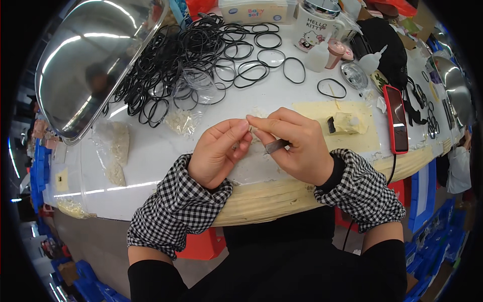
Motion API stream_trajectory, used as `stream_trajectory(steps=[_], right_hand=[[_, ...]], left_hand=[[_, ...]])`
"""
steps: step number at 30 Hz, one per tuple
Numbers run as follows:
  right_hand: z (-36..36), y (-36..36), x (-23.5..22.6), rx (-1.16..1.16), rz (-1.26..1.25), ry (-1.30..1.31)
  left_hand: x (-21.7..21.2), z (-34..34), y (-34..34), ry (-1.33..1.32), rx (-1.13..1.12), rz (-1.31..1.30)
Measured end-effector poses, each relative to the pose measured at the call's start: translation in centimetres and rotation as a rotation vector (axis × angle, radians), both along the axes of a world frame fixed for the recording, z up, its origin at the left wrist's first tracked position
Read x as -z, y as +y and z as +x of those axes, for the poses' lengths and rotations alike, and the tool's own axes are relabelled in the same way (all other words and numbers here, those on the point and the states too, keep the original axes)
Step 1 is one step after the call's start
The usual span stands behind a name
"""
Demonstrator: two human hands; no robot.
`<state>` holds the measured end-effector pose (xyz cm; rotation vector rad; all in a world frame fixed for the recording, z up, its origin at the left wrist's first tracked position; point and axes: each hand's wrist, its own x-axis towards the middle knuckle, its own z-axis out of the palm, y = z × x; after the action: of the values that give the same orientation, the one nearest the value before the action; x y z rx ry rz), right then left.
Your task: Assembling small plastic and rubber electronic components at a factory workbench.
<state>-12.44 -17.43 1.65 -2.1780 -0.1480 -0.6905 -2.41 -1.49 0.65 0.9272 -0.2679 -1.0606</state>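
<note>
My left hand point(217, 153) and my right hand point(297, 143) meet over the white table's point(161, 146) front edge. Between thumb and forefinger of both hands I pinch a tiny pale piece point(250, 126); it is too small to tell what it is. My right hand also grips a small dark metal tool point(276, 146) against the palm. Both wrists wear black-and-white checked sleeve covers. A heap of black rubber rings point(201, 55) lies beyond my hands.
A large steel bowl point(90, 60) stands at the far left. Clear bags of small white bits point(116, 151) lie left of my hands. A red phone point(396, 118), small squeeze bottles point(318, 56), a white mug point(314, 25) and a yellowish mat point(347, 126) lie to the right.
</note>
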Motion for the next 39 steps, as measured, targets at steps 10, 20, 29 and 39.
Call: stream_trajectory(steps=[10, 20, 29, 39], right_hand=[[0.0, 0.2, -1.3, -0.008, 0.070, 0.004], [0.1, 0.4, -1.1, -0.022, 0.041, -0.095], [0.0, 0.2, -1.5, 0.035, -0.150, 0.051], [0.1, 0.4, -0.7, 0.081, -0.195, 0.065]], left_hand=[[0.1, -0.3, 0.2, 0.002, 0.005, -0.004], [0.6, -0.1, 0.1, 0.076, 0.165, -0.116], [0.1, -0.4, -0.1, 0.192, 0.182, -0.216], [1.2, -0.4, -0.1, 0.141, 0.212, -0.279]])
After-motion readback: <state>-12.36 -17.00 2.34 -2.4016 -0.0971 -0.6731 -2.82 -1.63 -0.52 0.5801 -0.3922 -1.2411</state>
